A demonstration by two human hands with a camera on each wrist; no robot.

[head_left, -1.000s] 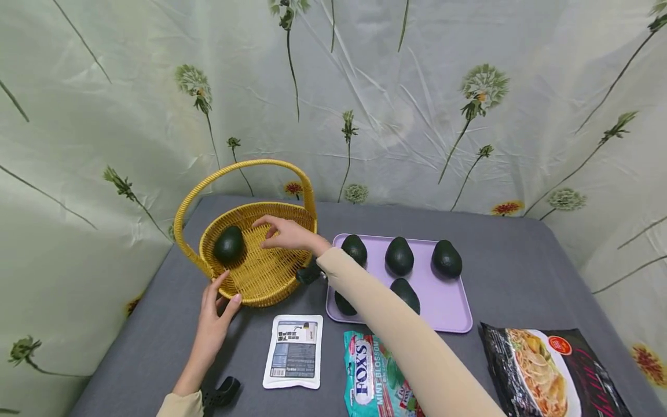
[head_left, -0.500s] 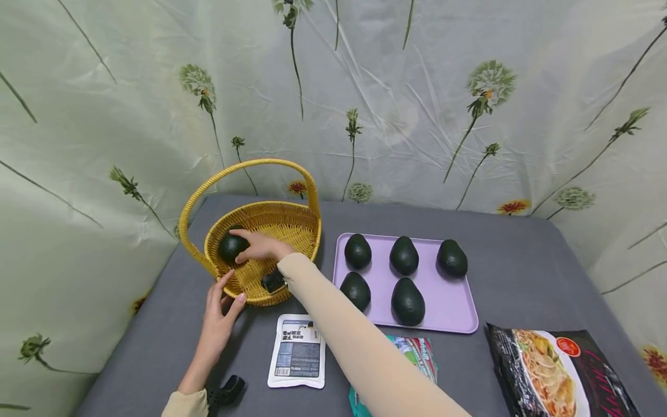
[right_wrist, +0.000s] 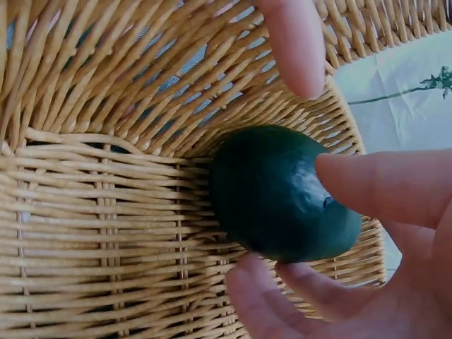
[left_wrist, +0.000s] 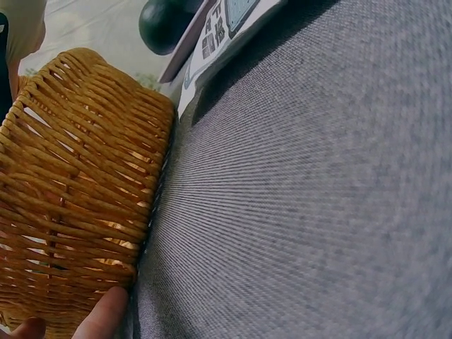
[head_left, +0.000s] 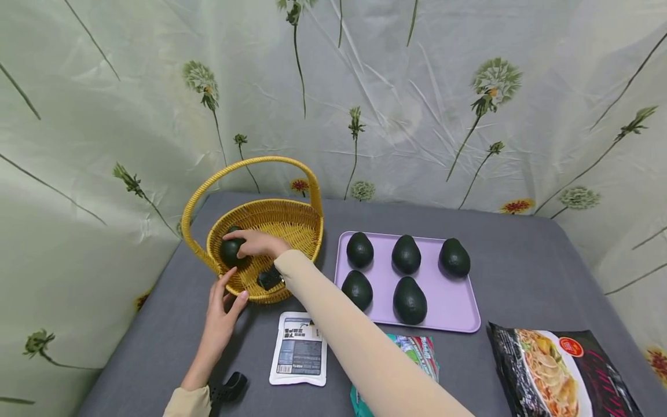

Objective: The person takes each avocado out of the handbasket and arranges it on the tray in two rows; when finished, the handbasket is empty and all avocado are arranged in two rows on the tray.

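Observation:
A dark green avocado (head_left: pixel 230 251) lies against the left inner wall of a yellow wicker basket (head_left: pixel 299 231). My right hand (head_left: pixel 259 243) reaches into the basket and grips that fruit. In the right wrist view, the right hand's fingers (right_wrist: pixel 385 185) bend around the avocado (right_wrist: pixel 272 194) from two sides, and the fruit is against the weave. My left hand (head_left: pixel 219 318) rests on the basket's near-left rim, fingers spread. Seen from the left wrist, its fingertips (left_wrist: pixel 104 314) touch the basket's outer wall (left_wrist: pixel 78 183).
A lilac tray (head_left: pixel 448 307) bears several avocados right of the basket. In front lie a white pouch (head_left: pixel 299 350), a teal candy bag (head_left: pixel 424 353) partly under the right arm, and a black noodle packet (head_left: pixel 563 370). The basket's tall handle (head_left: pixel 250 164) arches overhead.
My right hand has moved left inside the basket, from hovering over its middle to gripping the avocado. The left hand stays at the rim. The head view has shifted slightly.

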